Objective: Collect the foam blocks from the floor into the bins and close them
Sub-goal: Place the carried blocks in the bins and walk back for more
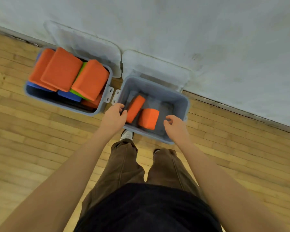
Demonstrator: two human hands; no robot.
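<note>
Two grey bins are seen side by side on the wooden floor point(40, 148), close to a pale wall point(191, 30). The left bin point(97, 111) is packed high with foam blocks: large orange blocks point(62, 69) on top, a green block point(80, 71) and blue blocks point(69, 96) showing beneath them. Its translucent lid point(90, 47) is propped upright against the wall behind it. The right bin point(182, 101) is nearly bare inside; only two orange blocks are held in it, a longer block point(135, 108) lying towards the left wall and a shorter block point(148, 118) just beside it. The lid of this bin point(154, 66) is likewise tipped back against the wall.

The left hand point(115, 117) is held over the near left corner of the right bin, fingers loosely curled, nothing gripped. The right hand point(174, 125) is held above the bin's near right part, fingers relaxed and slightly bent, nothing held. Brown trousers point(124, 164) and a white shoe point(126, 134) are visible below.
</note>
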